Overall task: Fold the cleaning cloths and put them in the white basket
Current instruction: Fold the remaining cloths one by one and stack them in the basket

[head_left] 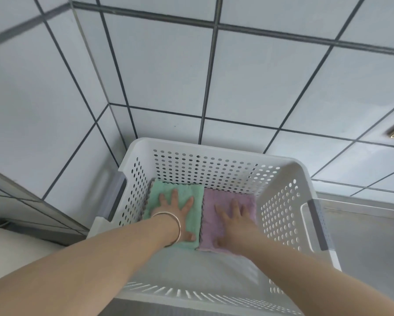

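Green fleece sits on the left: the green cloth (176,202) lies folded flat on the floor of the white basket (280,201), against its left wall and close to the far wall; your left hand (180,213) rests on it with fingers spread and straight, palm down, pinching nothing; a silver bangle (174,226) circles that wrist. Just beside it, edges touching along a dark stitched border, the purple cloth (225,221) lies folded in the same manner; your right hand (233,221) presses it likewise, fingers extended and apart, holding nothing. Judge the step in hand as placement: both cloths are seated side by side and are being flattened. Both look soft and plush, with scalloped edging. The next move probably calls for lifting both palms straight up so the folds do not drag open; no further cloths show in view, so you cannot tell whether more remain. Right of the basket, a steel surface (362,236) adjoins the tiled wall (259,76).
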`<move>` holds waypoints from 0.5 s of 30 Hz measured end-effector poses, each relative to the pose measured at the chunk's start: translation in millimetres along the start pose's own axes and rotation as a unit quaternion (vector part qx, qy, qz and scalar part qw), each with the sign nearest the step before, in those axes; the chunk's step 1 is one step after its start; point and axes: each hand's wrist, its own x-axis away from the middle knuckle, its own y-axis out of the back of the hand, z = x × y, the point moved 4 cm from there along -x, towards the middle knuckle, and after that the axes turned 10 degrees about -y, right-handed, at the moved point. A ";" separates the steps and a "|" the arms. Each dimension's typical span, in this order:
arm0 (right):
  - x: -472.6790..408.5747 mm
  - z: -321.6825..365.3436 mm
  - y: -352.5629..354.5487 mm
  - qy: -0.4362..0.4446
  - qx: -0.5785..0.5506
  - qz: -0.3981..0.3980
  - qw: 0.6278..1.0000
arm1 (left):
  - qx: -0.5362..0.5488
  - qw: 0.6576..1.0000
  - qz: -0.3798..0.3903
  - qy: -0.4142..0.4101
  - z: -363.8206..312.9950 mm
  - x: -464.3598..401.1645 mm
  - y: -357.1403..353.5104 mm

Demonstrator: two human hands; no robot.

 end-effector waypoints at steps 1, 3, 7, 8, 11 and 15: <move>0.0 0.9 -1.4 -0.002 0.003 0.008 1.000 | 0.001 1.000 -0.003 -0.001 0.3 -1.2 -1.0; 0.0 2.2 -3.6 -0.011 0.000 0.025 1.000 | 0.004 1.000 -0.007 -0.002 0.9 -3.6 -2.5; -1.3 2.4 9.3 -0.010 0.036 0.034 0.999 | 0.003 1.000 -0.003 -0.002 4.2 1.4 11.2; -1.1 2.8 18.7 -0.002 0.057 0.028 0.998 | 0.010 1.000 -0.011 -0.006 5.0 6.2 20.8; 10.5 9.1 61.5 0.013 0.021 -0.001 1.000 | 0.059 0.994 -0.085 -0.033 6.8 32.4 58.3; 51.4 11.2 117.0 0.042 -0.118 -0.263 0.957 | 0.203 0.937 -0.279 -0.054 17.5 85.7 97.1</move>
